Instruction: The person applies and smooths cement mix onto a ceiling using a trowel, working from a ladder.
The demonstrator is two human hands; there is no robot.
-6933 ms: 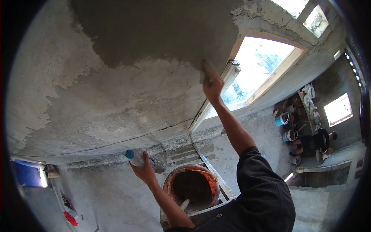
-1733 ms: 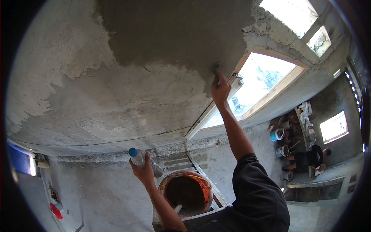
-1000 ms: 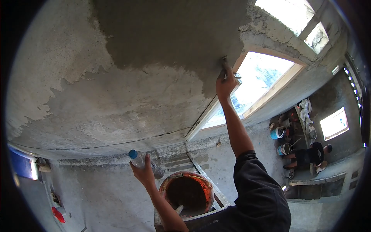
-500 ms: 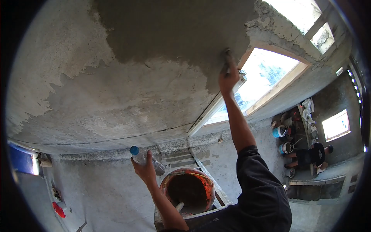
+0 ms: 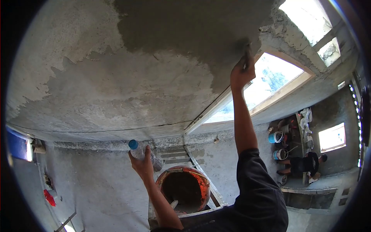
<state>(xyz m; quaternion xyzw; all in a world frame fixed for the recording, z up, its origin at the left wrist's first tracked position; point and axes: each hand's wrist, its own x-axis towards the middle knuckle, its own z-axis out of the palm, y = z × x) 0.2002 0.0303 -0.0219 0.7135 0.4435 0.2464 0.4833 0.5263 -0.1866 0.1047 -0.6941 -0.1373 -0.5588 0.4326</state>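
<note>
Dark grey plaster [image 5: 185, 27], damp-looking, covers the upper part of the wall [image 5: 135, 89], w/ paler, patchy render below. Head view, as I see it from the room: person's R hand [image 5: 242, 71] is up at the plaster's lower RH edge, nr the corner of the window's wooden frame [image 5: 286, 92]. Fingers there are curled in round a dark tool [image 5: 244, 44], its end up against the wall; shape too blurred to name. L hand [image 5: 142, 164] is lower down, wrapped round a clear plastic bottle [image 5: 156, 161], thumb one side, fingers t'other. Bottle's tilted, blue cap [image 5: 133, 144] up & left, base twd the orange bucket [image 5: 205, 189]. Bucket's just beside the L forearm, dark inside, w/ a pale handle-like piece [image 5: 174, 204] at its near side. Pale rail [image 5: 203, 172] runs alongside. Far RH side: co-worker [image 5: 303, 164] in dark clothes, bent over, approx. beside two blue-and-white pails [image 5: 273, 137]. Far L, low: small red item [image 5: 49, 197], too small to tell.
</note>
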